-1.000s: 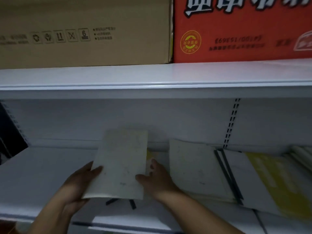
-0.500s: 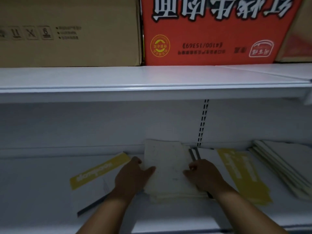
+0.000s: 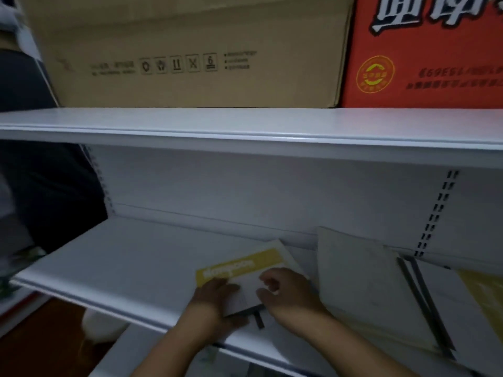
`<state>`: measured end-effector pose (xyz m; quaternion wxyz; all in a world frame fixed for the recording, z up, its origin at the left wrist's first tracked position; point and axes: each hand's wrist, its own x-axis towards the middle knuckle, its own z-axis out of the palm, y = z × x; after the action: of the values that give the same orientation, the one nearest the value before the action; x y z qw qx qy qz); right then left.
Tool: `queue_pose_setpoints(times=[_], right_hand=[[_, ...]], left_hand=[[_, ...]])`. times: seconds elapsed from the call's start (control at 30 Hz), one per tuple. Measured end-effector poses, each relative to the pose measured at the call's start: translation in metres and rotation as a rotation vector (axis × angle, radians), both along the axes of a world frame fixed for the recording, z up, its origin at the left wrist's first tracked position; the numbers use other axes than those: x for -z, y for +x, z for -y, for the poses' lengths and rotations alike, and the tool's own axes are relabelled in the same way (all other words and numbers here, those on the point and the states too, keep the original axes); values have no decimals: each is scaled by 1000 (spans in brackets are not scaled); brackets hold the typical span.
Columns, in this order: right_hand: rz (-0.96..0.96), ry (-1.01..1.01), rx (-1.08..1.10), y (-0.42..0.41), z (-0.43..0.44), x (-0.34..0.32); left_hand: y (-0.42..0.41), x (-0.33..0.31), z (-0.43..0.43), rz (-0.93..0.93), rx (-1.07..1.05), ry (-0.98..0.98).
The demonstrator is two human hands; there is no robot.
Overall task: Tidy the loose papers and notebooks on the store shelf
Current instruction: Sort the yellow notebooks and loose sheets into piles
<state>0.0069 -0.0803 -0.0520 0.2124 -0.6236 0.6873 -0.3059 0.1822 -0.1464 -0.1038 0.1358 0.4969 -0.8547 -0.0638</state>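
A white notebook with a yellow band [image 3: 246, 265] lies on the white shelf [image 3: 122, 268], near its front edge. My left hand [image 3: 215, 297] grips its left side, thumb on the cover. My right hand [image 3: 288, 293] holds its right edge with curled fingers. Just to the right leans a stack of pale papers [image 3: 356, 281], tilted toward the back wall. Past it lie dark-spined notebooks [image 3: 424, 300] and a yellow-covered one [image 3: 487, 295] at the frame's right edge.
The upper shelf [image 3: 245, 126] overhangs close above, carrying a brown carton [image 3: 190, 50] and a red carton [image 3: 424, 50]. A slotted upright [image 3: 435, 213] runs down the back wall. Left of the shelf is a dark gap and floor below.
Both hands left the pale paper stack and moved left onto the yellow-banded notebook. The view swung left with them.
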Motion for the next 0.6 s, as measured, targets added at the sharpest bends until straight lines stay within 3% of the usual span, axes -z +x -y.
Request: queue_pose_setpoints(times=[0.1, 0.2, 0.27, 0.43, 0.5, 0.6], right_hand=[[-20, -24, -8, 11, 15, 8], [-23, -23, 38, 14, 29, 5], [98, 93, 65, 13, 34, 0], [509, 404, 57, 11, 28, -16], [645, 420, -26, 6, 17, -27], [627, 297, 34, -23, 2, -42]], left_hand=[[22, -1, -12, -87, 118, -188], [38, -13, -29, -133, 16, -200], [51, -16, -32, -230, -97, -255], [64, -32, -32, -741, -118, -339], [53, -40, -30, -849, -82, -341], [23, -45, -17, -919, -11, -318]])
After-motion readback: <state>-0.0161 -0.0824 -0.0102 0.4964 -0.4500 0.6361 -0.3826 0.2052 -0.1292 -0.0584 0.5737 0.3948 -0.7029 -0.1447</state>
